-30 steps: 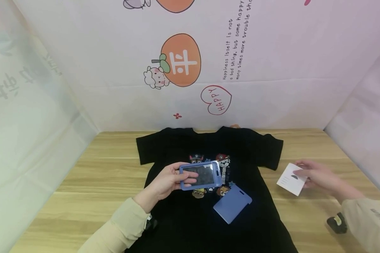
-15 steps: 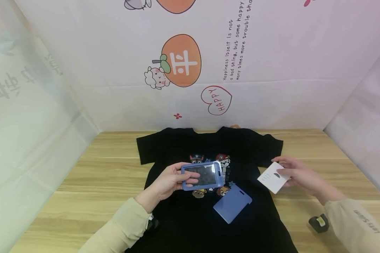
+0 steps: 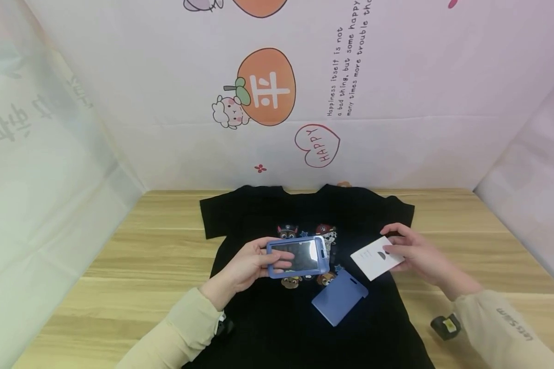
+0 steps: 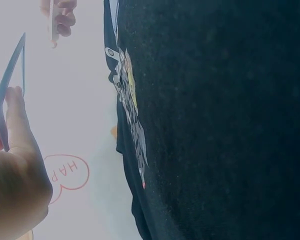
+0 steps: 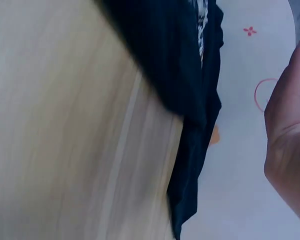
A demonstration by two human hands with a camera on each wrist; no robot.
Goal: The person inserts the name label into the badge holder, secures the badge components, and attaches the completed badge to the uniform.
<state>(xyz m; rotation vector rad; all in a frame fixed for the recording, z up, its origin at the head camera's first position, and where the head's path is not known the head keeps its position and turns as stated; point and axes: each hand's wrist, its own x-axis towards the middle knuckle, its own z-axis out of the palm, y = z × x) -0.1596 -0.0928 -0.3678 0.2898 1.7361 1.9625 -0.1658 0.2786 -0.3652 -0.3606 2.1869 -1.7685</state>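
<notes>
In the head view my left hand [image 3: 242, 267] holds a blue card holder frame [image 3: 307, 255] with a clear window, thumb in front and fingers showing through it. Edge-on, the same holder [image 4: 8, 80] appears in the left wrist view, its window sheet standing apart from the frame at one end. My right hand [image 3: 415, 256] pinches a white printed card [image 3: 374, 258], apparently a thick or folded one, over the shirt's right side. Between and below the hands, a blue holder back panel [image 3: 339, 298] with a slot lies on the black T-shirt [image 3: 277, 323]. The right wrist view hides the card mostly.
The T-shirt, printed with cartoon dogs [image 3: 287, 232], lies spread on a wood-grain table [image 3: 161, 246]. A white printed cloth [image 3: 397, 143] hangs behind the table, with pale cloth on both sides. Small black devices sit at both wrists, one of them a wrist camera [image 3: 446, 326].
My right hand has brought the white card leftward, from over the bare table to over the shirt, closer to the holder. The left hand and holder have shifted only slightly right.
</notes>
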